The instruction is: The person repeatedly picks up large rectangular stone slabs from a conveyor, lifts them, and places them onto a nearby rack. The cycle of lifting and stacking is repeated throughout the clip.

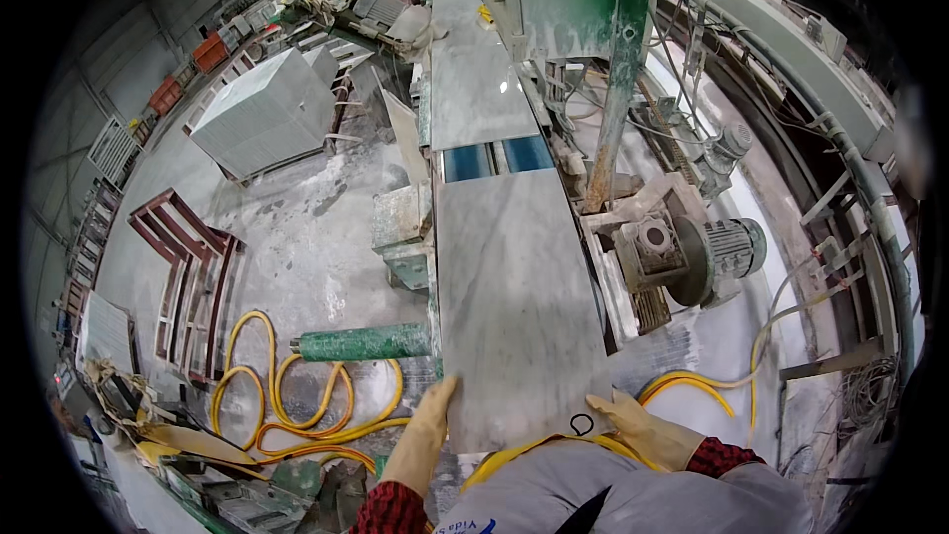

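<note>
A long grey veined stone slab (519,277) lies flat on a narrow conveyor (497,160) and reaches back to my body. Its left edge, close to the near corner, is held by my left hand (427,425) in a cream rubber glove. My right hand (647,430), gloved the same way, grips the opposite edge; the fingertips of both hands are partly hidden at the slab's sides. A small dark loop mark shows near the slab's near right corner. Farther up the conveyor lies a second grey slab (481,94), with blue belt strips visible in the gap between the two.
A motor (727,249) juts out right of the conveyor, below a green machine housing (573,0). On the left, a green cylinder (364,342) sticks out above coiled yellow hose (262,405). Brown metal racks (193,277) and a pale stone stack (267,114) stand beyond.
</note>
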`<action>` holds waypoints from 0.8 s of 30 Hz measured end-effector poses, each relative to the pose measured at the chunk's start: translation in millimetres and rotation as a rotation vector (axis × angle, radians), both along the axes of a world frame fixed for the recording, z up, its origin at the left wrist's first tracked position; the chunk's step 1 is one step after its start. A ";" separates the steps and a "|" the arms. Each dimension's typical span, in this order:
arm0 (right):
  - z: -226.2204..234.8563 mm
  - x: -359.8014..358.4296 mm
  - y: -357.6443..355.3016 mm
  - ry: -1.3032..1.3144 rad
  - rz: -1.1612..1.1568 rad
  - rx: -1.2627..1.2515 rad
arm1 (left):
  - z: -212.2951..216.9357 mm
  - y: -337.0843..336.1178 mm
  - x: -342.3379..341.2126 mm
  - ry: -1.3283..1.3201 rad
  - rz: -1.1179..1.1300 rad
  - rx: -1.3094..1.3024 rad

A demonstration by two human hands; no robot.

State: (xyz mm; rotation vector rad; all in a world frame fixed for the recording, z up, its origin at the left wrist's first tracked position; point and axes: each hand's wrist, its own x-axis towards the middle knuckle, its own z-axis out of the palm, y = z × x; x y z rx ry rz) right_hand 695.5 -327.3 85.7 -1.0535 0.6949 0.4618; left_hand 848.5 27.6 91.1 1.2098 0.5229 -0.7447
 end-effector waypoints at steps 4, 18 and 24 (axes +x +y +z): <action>-16.9 44.2 -18.9 0.077 0.133 -0.229 | 25.3 -18.9 -42.5 0.093 0.112 0.145; 6.6 118.2 -25.2 0.064 0.043 -0.310 | 28.6 -40.5 7.2 -0.050 0.113 0.158; 22.3 137.0 -17.3 -0.019 0.056 -0.358 | -9.3 -25.3 25.7 -0.043 0.127 0.076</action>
